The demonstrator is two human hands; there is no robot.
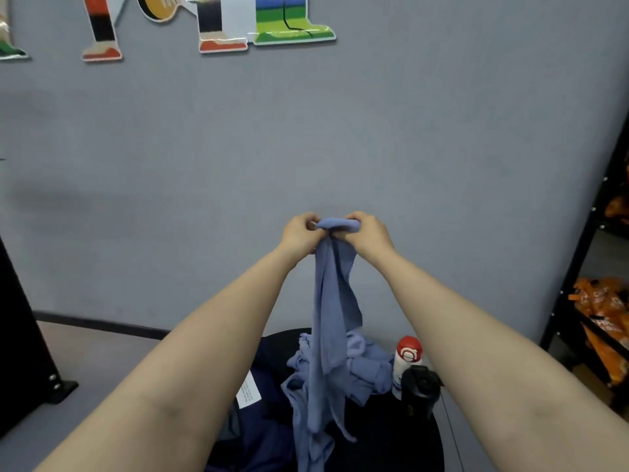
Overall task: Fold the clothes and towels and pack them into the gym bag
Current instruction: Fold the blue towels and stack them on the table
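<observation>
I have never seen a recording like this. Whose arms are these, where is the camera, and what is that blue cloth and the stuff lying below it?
There is no machine here: a person wears one wide-angle camera on the head, so you look forward and down along their own bare arms. The left hand and the right hand are raised side by side in front of a grey wall. Both pinch the top edge of a light blue cloth garment, which hangs down limp and unfolded. Below is a round black table. On it lie a crumpled pile of light blue cloth, a dark navy garment with a white label, a white bottle with a red cap and a black bottle.
</observation>
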